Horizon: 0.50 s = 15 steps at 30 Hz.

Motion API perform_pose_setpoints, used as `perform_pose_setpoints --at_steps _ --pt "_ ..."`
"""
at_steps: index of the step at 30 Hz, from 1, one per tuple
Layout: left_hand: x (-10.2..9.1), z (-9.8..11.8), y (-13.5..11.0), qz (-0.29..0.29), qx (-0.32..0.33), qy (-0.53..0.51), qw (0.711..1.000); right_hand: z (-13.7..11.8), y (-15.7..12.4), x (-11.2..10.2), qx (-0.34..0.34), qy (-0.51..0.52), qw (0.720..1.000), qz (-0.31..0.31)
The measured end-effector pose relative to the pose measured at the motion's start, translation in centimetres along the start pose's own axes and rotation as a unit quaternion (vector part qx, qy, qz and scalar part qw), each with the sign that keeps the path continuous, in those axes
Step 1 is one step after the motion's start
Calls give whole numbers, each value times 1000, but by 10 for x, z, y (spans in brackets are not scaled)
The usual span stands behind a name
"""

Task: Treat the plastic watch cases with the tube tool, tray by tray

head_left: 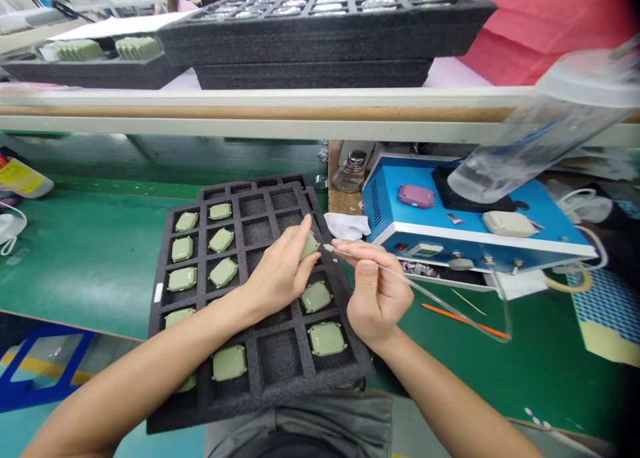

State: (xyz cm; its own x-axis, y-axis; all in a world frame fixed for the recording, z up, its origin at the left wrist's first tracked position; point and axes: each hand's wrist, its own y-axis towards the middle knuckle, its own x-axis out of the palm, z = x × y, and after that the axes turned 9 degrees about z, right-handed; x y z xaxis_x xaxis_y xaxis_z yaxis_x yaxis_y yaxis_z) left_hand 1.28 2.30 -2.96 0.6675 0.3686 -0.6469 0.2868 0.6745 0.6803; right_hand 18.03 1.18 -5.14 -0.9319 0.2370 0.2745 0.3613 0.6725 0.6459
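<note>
My left hand [280, 271] pinches a pale green square part [309, 246] above a black foam tray [255, 385]. My right hand [375, 291] grips a thin clear tube with a nozzle tip [329, 248], and the tip points at the held green part, almost touching it. The tube [450, 308] runs right toward a blue machine [545, 218]. Several more green parts [223, 272] lie in the tray's compartments, mostly in the left columns, with two at the right [327, 339].
The blue machine carries a purple part [416, 196], a beige part [509, 223] and a clear plastic bottle [540, 125]. An orange stick [463, 319] lies on the green mat. A glass bottle [353, 171] stands behind the tray. Stacked black foam trays [320, 38] sit on the shelf above.
</note>
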Motion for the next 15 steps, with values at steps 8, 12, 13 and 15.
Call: perform_pose_setpoints --at_steps 8,12,13,15 --pt "2 7 3 -32 88 116 989 5 -1 -3 43 -85 995 -28" --pt "4 7 2 -45 93 124 987 5 -1 -3 42 -110 993 -25" --pt "4 6 1 -50 89 121 987 5 -1 -3 43 -113 992 -26" --pt "5 6 0 -58 79 114 989 4 0 -3 48 -116 992 -27"
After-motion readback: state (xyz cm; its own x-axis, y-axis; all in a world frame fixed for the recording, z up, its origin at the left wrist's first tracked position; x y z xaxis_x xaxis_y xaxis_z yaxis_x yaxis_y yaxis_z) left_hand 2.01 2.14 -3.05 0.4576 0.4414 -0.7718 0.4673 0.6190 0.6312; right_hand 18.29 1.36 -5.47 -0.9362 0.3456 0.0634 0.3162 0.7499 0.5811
